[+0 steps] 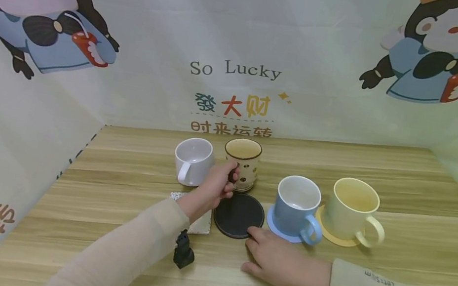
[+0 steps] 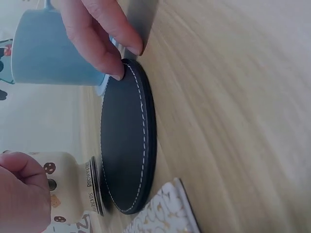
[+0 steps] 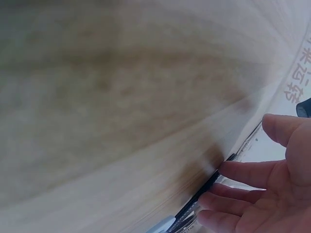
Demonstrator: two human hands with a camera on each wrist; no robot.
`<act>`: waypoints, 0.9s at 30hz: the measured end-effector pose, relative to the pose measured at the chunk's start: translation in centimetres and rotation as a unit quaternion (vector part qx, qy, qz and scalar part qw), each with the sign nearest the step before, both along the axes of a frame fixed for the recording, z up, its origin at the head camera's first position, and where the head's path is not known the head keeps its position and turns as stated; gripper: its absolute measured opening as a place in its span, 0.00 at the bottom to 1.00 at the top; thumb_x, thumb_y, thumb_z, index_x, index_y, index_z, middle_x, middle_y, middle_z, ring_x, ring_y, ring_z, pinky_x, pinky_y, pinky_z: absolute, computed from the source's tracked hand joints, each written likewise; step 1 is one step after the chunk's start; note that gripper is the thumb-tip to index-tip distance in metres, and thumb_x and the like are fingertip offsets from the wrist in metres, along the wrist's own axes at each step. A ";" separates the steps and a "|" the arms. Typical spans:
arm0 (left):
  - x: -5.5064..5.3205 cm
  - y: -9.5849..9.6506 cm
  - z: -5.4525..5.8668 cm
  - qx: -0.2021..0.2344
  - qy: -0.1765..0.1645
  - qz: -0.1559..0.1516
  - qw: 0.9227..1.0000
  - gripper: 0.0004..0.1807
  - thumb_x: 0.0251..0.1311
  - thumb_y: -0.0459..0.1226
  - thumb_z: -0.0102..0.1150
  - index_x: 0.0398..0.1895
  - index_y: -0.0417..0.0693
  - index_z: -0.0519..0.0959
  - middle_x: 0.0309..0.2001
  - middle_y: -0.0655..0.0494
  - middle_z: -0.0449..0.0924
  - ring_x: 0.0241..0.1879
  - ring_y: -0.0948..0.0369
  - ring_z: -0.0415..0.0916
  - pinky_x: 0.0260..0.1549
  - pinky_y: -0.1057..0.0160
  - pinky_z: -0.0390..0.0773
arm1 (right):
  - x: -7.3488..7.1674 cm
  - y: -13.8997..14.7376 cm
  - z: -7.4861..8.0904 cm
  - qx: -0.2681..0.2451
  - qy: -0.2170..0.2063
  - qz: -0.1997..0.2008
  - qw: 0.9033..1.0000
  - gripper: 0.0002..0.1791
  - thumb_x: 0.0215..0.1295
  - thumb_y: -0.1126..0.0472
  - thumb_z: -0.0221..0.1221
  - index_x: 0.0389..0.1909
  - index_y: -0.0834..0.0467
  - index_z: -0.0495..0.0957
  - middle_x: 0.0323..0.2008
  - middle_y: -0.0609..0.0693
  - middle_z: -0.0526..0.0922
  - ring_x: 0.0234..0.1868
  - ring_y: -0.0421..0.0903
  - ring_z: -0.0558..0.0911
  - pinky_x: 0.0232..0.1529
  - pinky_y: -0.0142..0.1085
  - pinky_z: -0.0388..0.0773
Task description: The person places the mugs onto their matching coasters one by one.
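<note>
My left hand [image 1: 215,183] grips the dark handle of a cream mug [image 1: 248,167] with brown printed spots. The mug stands upright, its base right at the far edge of a round black coaster [image 1: 238,218]. White stitching runs round the coaster [image 2: 125,141] in the left wrist view. My right hand [image 1: 282,260] has its fingertips on the coaster's near right edge. In the right wrist view the fingers of that hand [image 3: 252,194] are extended, the thumb apart from them. The left hand hides most of the handle.
To the left are a white mug [image 1: 194,162] and a square patterned coaster [image 1: 201,223], partly under the left forearm. On the right, a blue mug [image 1: 294,198] and a yellow mug [image 1: 352,202] sit on matching coasters. A printed cloth backdrop [image 1: 246,31] surrounds the wooden table [image 1: 421,233].
</note>
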State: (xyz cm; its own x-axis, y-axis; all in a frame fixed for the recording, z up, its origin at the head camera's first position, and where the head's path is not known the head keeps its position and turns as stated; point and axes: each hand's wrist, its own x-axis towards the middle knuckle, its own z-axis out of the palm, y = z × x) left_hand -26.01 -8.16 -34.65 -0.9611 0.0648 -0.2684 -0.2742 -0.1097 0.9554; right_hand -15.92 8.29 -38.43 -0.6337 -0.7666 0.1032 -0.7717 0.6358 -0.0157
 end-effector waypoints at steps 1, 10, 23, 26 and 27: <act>0.0 -0.1 0.0 0.003 0.002 0.001 1.000 0.11 0.63 0.38 0.40 0.23 0.46 0.67 0.18 0.62 0.61 0.08 0.70 0.48 0.08 0.73 0.53 | 0.0 0.0 0.0 0.001 0.001 0.000 1.000 0.26 0.59 0.47 0.57 0.45 0.67 0.76 0.52 0.62 0.72 0.51 0.54 0.75 0.53 0.42 0.72; 0.6 -0.9 0.4 0.003 0.026 -0.006 1.000 0.11 0.63 0.37 0.38 0.24 0.45 0.67 0.18 0.61 0.62 0.07 0.70 0.51 0.08 0.73 0.56 | -0.1 0.1 0.0 -0.006 0.001 0.001 1.000 0.26 0.59 0.47 0.56 0.45 0.67 0.76 0.52 0.61 0.73 0.50 0.54 0.76 0.52 0.42 0.72; 3.7 -2.6 0.4 -0.032 0.040 -0.092 0.994 0.14 0.68 0.39 0.31 0.29 0.42 0.65 0.24 0.58 0.61 0.09 0.66 0.54 0.15 0.67 0.60 | -0.1 0.2 0.3 -0.033 -0.023 -0.012 0.999 0.22 0.61 0.48 0.55 0.45 0.63 0.78 0.53 0.62 0.73 0.52 0.56 0.76 0.53 0.44 0.71; 4.1 -2.9 0.3 -0.041 0.040 -0.099 0.993 0.14 0.68 0.39 0.32 0.29 0.43 0.66 0.23 0.58 0.61 0.09 0.66 0.54 0.15 0.67 0.60 | -0.2 0.3 0.2 -0.034 -0.026 -0.017 0.999 0.22 0.61 0.49 0.55 0.46 0.62 0.77 0.53 0.62 0.73 0.51 0.56 0.76 0.51 0.44 0.72; 4.3 -2.9 0.2 -0.044 0.041 -0.102 0.993 0.14 0.68 0.39 0.32 0.29 0.43 0.66 0.23 0.58 0.61 0.09 0.66 0.54 0.15 0.67 0.60 | -0.2 0.2 0.2 -0.034 -0.029 -0.018 0.999 0.22 0.61 0.49 0.55 0.46 0.63 0.77 0.53 0.62 0.73 0.51 0.56 0.76 0.51 0.45 0.73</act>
State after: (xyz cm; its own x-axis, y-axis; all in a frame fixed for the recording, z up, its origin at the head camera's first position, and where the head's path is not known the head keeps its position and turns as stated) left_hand -21.74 -11.08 -34.41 -0.9493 0.2404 -0.2024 -0.2024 0.0253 0.9790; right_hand -16.13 8.52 -38.23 -0.6673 -0.7355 0.1169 -0.7448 0.6592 -0.1039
